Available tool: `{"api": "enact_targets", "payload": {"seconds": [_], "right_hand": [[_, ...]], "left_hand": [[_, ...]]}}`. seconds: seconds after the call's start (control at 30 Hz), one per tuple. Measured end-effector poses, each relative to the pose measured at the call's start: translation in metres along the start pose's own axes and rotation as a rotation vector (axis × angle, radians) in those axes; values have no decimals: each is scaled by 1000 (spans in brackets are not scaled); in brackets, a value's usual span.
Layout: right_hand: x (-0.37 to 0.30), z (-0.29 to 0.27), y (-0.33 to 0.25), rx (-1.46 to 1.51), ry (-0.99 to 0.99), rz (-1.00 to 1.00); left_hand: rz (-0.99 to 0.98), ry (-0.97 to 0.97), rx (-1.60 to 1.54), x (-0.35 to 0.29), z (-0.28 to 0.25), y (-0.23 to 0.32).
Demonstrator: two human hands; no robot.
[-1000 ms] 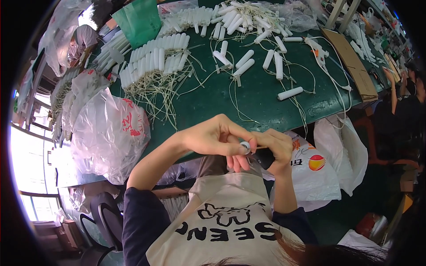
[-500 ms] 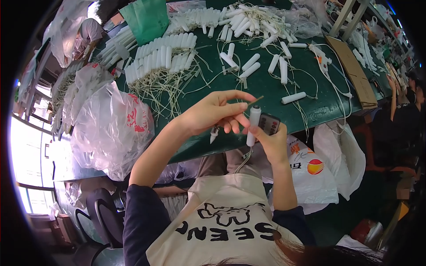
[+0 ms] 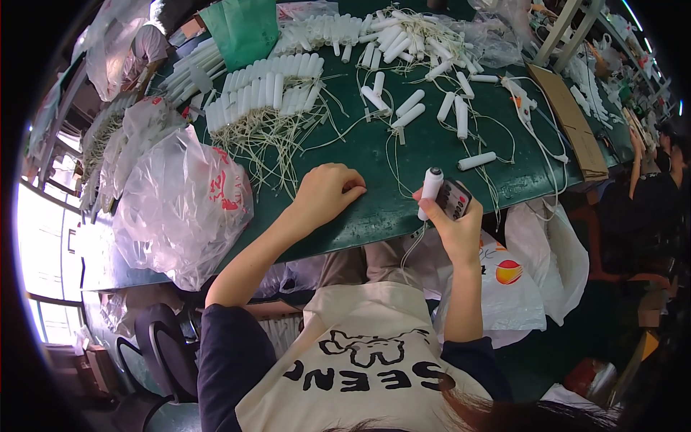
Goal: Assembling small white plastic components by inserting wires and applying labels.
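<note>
My right hand (image 3: 459, 225) is closed round a white cylindrical tube (image 3: 432, 183) and a dark remote control (image 3: 455, 199) with rows of buttons. The tube stands tilted, its dark round end up, and thin pale wires (image 3: 412, 250) hang from its lower end past the table edge. To the left, my left hand (image 3: 327, 193) rests low over the green table (image 3: 381, 216), fingers curled under and thumb close to them. Whatever those fingers may hold is hidden. Beyond my right hand a loose white tube (image 3: 476, 160) lies on the table with wires trailing.
Rows of white tubes (image 3: 252, 92) with tangled wires lie at the far left, near a green bag (image 3: 241, 32). A clear plastic bag (image 3: 173, 209) bulges at the left edge. More tubes (image 3: 392, 39) are heaped at the back. On the right are a power strip (image 3: 522, 101) and cardboard (image 3: 568, 119).
My left hand has moved away from the tube, left and down toward the table. The thin stick and pale-tipped item beside it no longer show. My right hand has shifted slightly right with tube and remote.
</note>
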State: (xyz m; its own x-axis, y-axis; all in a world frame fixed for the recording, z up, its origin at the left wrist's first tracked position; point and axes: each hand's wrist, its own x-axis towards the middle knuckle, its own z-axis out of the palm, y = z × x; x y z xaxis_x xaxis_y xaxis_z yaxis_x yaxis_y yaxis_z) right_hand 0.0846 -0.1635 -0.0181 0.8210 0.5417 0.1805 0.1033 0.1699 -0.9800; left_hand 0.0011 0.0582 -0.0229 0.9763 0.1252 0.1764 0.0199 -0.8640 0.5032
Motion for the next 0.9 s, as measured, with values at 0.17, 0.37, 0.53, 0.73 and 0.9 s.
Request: {"api": "enact_targets", "payload": {"seconds": [0.17, 0.37, 0.53, 0.73, 0.9], "right_hand": [[-9, 5, -8, -236, 13, -167], [-5, 16, -19, -432, 83, -159], [22, 11, -31, -176, 107, 37], [40, 4, -34, -69, 129, 105], [45, 8, -33, -112, 158, 103]], "left_hand": [[54, 122, -49, 0, -11, 29], [-286, -203, -931, 12, -29, 68], [-259, -277, -963, 24, -27, 63], [-345, -400, -1240, 25, -22, 50], [-357, -394, -1220, 26, -23, 44]]}}
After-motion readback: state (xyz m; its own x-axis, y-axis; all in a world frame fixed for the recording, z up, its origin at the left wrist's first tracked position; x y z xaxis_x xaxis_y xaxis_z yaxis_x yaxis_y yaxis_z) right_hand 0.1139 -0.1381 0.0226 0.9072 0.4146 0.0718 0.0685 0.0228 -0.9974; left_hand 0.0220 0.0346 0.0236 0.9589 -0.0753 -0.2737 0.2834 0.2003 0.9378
